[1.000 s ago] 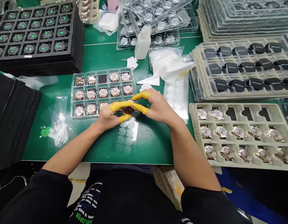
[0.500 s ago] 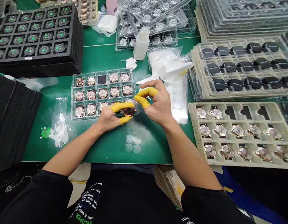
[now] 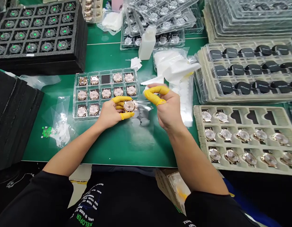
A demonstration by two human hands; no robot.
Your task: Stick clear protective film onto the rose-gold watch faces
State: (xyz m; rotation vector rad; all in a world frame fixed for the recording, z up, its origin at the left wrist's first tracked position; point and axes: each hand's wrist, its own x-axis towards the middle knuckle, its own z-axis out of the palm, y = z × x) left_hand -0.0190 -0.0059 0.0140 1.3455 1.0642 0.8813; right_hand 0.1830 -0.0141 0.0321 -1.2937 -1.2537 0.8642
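Note:
My left hand [image 3: 114, 111], with yellow finger cots, grips a rose-gold watch case [image 3: 129, 106] at its edges, metal back facing me. My right hand [image 3: 166, 102], also in yellow cots, is raised to the right of the watch case, apart from it. Its thumb and index finger are pinched together; blur hides what they hold. Between the hands and lower lies a clear film sheet [image 3: 142, 134] with several round film discs [image 3: 143, 117]. Behind my left hand is a clear tray [image 3: 74, 105] of rose-gold watch cases; one visible compartment [image 3: 105, 79] shows only a black insert.
A beige tray [image 3: 201, 138] of watches and clear-covered trays [image 3: 207, 78] stand right. Black foam trays [image 3: 84, 41] stand left. Behind are a white bottle [image 3: 147, 44], white wipes [image 3: 169, 71] and stacked clear trays [image 3: 193, 23]. Green dots [image 3: 48, 132] lie left on the green table [image 3: 89, 154].
The watch case has turned from its dark face to its metal back in my left hand. My right hand has moved right, away from it. The disc-bearing film now appears farther from the table's front edge.

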